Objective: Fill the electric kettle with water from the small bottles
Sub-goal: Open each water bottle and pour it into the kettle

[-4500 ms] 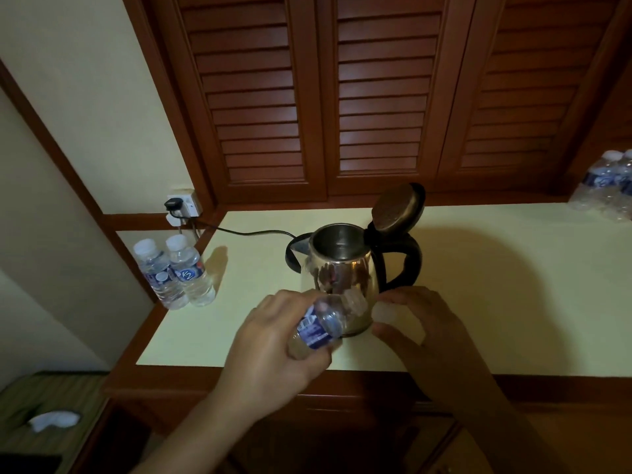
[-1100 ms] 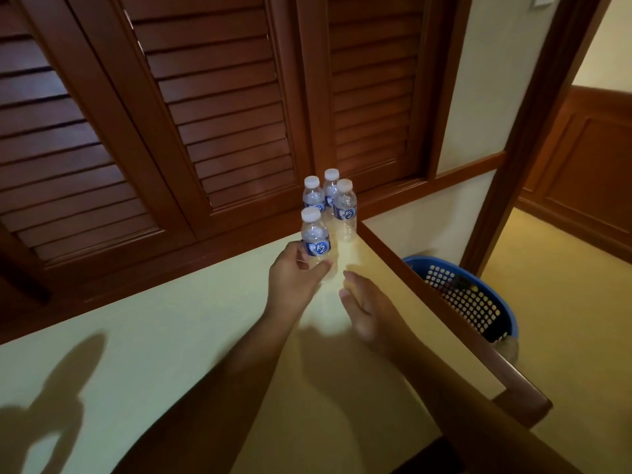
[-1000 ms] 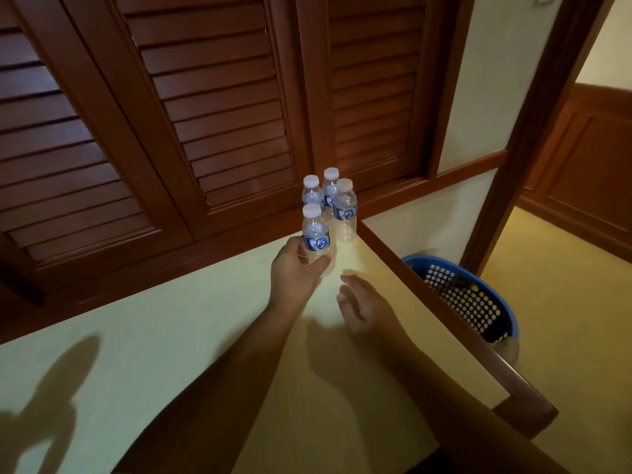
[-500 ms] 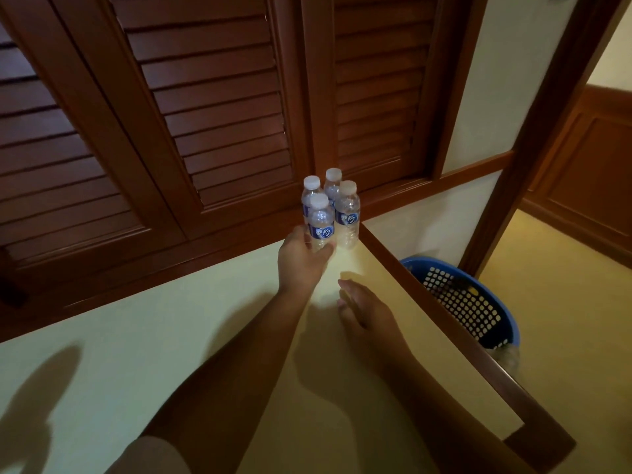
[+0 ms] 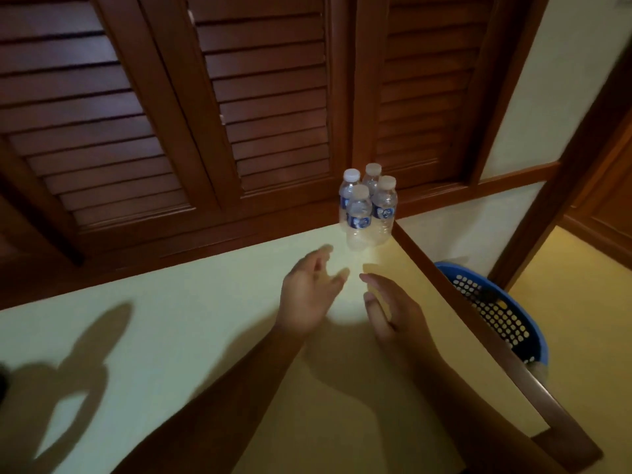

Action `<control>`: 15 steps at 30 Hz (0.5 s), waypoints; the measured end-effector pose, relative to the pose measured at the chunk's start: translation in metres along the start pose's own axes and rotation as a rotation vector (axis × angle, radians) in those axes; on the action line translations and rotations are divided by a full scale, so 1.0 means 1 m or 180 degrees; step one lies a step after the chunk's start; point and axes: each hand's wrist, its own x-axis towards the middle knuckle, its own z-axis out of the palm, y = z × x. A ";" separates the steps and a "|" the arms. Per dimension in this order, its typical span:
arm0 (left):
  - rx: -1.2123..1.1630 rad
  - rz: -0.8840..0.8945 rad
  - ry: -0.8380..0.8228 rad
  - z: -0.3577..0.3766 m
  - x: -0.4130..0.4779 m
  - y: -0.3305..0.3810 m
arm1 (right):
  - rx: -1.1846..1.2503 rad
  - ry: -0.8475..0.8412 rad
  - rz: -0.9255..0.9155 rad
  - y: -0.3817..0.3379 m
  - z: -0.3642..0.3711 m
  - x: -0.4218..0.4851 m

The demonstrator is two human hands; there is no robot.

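Four capped small bottles point(image 5: 367, 208) clustered at worktop point(image 5: 171, 336) far right corner. Left hand point(image 5: 309, 295), right hand point(image 5: 393, 314) both empty, fingers spread, near bottles.

Blue bottle labels point(image 5: 358, 220) too blurred to read.

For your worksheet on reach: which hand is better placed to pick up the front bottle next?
Probably the left hand: open, its fingertips nearest the front bottle. The right hand sits lower.
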 end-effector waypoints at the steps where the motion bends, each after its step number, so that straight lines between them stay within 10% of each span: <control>1: -0.0015 0.0011 -0.0007 -0.012 -0.016 -0.005 | -0.0107 0.0054 -0.0344 -0.003 0.003 -0.004; 15: -0.0095 -0.0412 0.1685 -0.195 -0.258 -0.063 | 0.1999 -0.1520 -0.0684 -0.208 0.102 -0.079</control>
